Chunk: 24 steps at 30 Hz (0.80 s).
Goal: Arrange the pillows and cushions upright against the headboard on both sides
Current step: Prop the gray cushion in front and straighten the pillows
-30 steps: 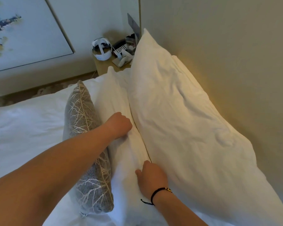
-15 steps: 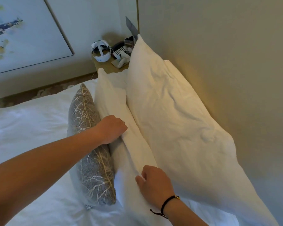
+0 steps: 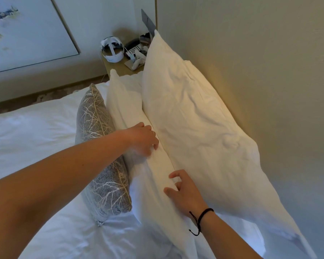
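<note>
1. Presently, a large white pillow (image 3: 200, 128) stands upright against the headboard (image 3: 251, 71).
2. A second white pillow (image 3: 138, 146) leans on its front face; a grey patterned cushion (image 3: 101, 156) stands just in front of that, on the bed (image 3: 36, 137).
3. Left hand (image 3: 142, 140) rests on the second pillow's top edge, grip bent at the fingers, pressing the fabric.
4. Right hand (image 3: 185, 193) lies lower on the same edge, grip spread, fingertips touching.
5. A bedside bench (image 3: 118, 67) carries a white headset (image 3: 112, 50) and a telephone (image 3: 134, 50).

A white headset (image 3: 112, 50) and phone (image 3: 134, 50) sit on the nightstand (image 3: 118, 67).
</note>
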### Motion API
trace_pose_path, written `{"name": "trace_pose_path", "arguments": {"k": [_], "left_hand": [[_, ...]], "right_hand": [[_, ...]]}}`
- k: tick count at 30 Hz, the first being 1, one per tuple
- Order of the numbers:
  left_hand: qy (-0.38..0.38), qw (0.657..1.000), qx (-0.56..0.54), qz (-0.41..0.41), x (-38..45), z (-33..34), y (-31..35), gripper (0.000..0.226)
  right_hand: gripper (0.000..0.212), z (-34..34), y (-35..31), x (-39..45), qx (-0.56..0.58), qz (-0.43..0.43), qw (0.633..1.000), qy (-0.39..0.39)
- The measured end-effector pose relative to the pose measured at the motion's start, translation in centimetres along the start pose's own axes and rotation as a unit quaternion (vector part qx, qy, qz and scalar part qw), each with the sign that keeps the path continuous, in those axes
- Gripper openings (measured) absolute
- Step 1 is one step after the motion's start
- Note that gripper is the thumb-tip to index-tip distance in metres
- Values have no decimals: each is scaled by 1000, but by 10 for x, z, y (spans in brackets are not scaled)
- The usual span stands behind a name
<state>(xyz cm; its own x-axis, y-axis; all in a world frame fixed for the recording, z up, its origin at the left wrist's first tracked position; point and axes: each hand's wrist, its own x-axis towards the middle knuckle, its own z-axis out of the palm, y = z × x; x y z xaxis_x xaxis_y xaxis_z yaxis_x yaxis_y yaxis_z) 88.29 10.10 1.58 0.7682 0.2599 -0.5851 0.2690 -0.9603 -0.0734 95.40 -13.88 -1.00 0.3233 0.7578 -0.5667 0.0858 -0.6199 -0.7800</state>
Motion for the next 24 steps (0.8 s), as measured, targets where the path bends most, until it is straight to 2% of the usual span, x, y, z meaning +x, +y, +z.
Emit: {"name": "trace_pose_path", "arguments": {"k": [3,7,11,13,16,20,24], "left_hand": [[37,999,-18,-4,1,-12,-6,25],[102,988,-114,-8,4,-16,-18,18],[147,978,-148,11,16,-5,-10,21],[149,977,-149,23,23,2,-3,22],[146,980,-129,31,29,13,5,21],[132,987,-83,29,29,16,-4,17],[108,994,-19,25,21,6,-32,15]], "right_hand": [[32,-13,2,-8,-17,-76,996,31],[44,-23,5,-19,-46,-93,995,-10],[47,-30,16,-25,-131,-130,981,58],[49,-29,26,-26,-204,-137,966,77],[54,-23,36,-25,-276,-102,953,67],[55,-14,35,-13,-289,-48,955,38],[50,-4,14,6,-285,-58,957,12]]}}
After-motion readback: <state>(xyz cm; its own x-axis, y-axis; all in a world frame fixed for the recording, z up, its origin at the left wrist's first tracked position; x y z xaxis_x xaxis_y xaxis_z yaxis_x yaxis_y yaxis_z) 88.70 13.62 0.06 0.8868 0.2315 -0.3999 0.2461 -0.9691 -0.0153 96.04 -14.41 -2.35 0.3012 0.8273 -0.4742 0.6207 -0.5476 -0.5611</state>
